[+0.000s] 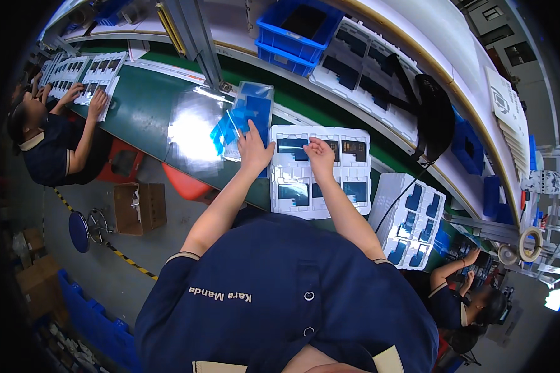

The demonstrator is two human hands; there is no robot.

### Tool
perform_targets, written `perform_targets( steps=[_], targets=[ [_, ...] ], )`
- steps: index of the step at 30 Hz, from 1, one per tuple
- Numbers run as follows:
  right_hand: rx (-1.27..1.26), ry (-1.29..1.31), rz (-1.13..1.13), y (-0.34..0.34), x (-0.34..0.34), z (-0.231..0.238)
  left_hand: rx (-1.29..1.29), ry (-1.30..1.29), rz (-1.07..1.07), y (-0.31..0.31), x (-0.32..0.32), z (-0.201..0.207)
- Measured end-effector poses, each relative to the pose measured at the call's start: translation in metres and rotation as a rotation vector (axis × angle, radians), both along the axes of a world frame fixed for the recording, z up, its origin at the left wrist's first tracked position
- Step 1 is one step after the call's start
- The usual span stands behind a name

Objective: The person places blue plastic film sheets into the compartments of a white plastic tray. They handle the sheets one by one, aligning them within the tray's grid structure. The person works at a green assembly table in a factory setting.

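My left hand (254, 151) reaches over the bench with its fingers stretched and its thumb apart. Its fingertips touch or hover beside a glossy translucent blue film (231, 126). Beneath lies a flat blue sheet or pad (259, 110) with clear plastic around it. My right hand (321, 156) is over a white moulded tray (322, 211), fingers curled together; anything pinched in them is too small to make out. In the tray's pockets sit several dark flat screen-like panels, one (292, 145) just left of my right fingers and another (293, 194) in the near row.
A second white tray of panels (409, 217) stands at right. Blue bins (292, 53) and another tray (379, 102) occupy the shelf beyond. A metal post (199, 43) rises behind the green bench (137, 102). Co-workers sit left (50, 137) and right (460, 304).
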State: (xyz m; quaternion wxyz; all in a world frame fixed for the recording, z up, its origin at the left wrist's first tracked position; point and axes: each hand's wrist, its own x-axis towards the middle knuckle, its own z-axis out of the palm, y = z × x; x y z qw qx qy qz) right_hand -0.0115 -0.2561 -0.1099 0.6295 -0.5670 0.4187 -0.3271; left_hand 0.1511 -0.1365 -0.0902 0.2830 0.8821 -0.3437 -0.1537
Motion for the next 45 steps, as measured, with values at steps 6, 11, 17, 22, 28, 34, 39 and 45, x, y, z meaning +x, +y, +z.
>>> perform_targets(
  steps=[6, 11, 17, 22, 28, 34, 39, 45],
  targets=[
    [-0.013, 0.036, -0.033, 0.004, 0.004, 0.005, 0.001, 0.015, 0.013, 0.005, -0.004, 0.002],
    [-0.023, 0.048, -0.024, 0.003, 0.001, 0.004, -0.05, 0.023, 0.037, 0.006, -0.009, 0.004],
    [-0.01, 0.037, -0.036, 0.0, 0.002, -0.003, -0.098, -0.032, 0.043, 0.003, -0.008, 0.004],
    [-0.004, 0.055, -0.01, 0.003, 0.002, 0.003, -0.097, 0.021, 0.038, 0.003, -0.005, 0.004],
    [-0.028, 0.05, -0.038, 0.004, 0.003, 0.005, -0.114, -0.029, 0.023, 0.0, -0.008, 0.008],
    [-0.067, 0.099, -0.045, 0.007, 0.006, 0.008, -0.03, -0.094, -0.023, -0.007, -0.01, 0.015],
    [-0.153, 0.155, -0.047, 0.009, 0.007, 0.006, 0.019, -0.162, -0.05, -0.011, -0.011, 0.022],
    [-0.568, 0.424, 0.04, 0.017, 0.011, 0.029, -0.287, -0.143, -0.088, 0.003, -0.004, 0.019]
  ],
)
